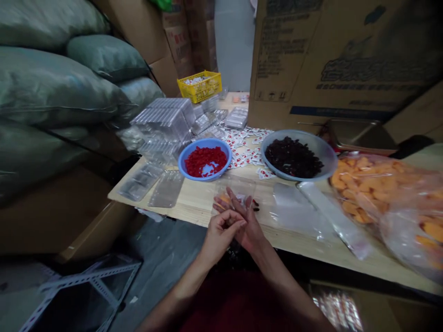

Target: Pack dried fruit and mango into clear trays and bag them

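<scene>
My left hand (221,233) has thumb and fingertips pressed together against the palm side of my right hand. Anything within that pinch is hidden or too small to name. My right hand (249,227) is palm up with its fingers stretched out and apart, nothing visible in it. Just beyond both hands lies a clear plastic tray (238,185), partly covered by my fingers. An orange piece (224,198) shows in it, and small dark red and black pieces (255,205) lie at its right. Farther back stands a blue bowl (182,162) of small red pieces (200,159).
A translucent basin (328,161) holds dark pieces. Printed sachets (242,143) are scattered between the bowls. Stacked clear trays (166,117) and a yellow basket (200,87) stand behind. Plastic sleeves (294,207) and a bag of orange pieces (374,189) lie right. A large carton (332,64) rises behind.
</scene>
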